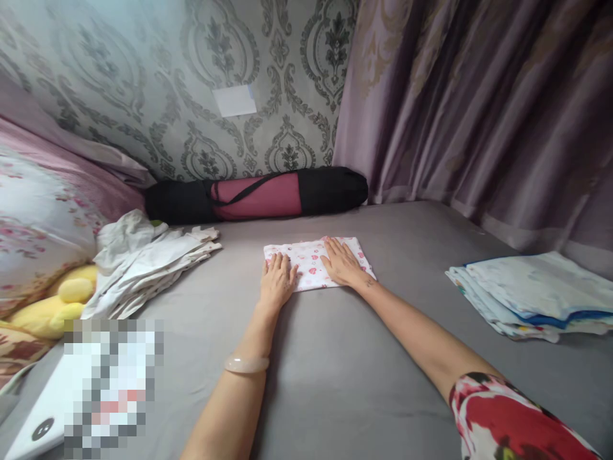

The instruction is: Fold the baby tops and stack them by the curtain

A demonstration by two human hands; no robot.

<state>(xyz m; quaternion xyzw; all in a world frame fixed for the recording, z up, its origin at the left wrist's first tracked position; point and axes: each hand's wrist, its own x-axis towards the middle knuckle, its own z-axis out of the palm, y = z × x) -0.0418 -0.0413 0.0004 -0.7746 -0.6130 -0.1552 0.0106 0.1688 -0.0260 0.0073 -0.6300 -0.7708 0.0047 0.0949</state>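
A small folded white cloth with pink heart prints lies flat on the grey bed sheet. My left hand rests flat on the cloth's left end, fingers stretched out. My right hand lies flat on its right half, fingers spread and pointing away from me. Neither hand grips anything. A pale bangle sits on my left forearm.
A stack of folded pale blue cloths lies at the right. A heap of white clothes is at the left, beside a yellow plush toy and floral pillow. A black-and-maroon rolled bag lies along the wall. Purple curtains hang right.
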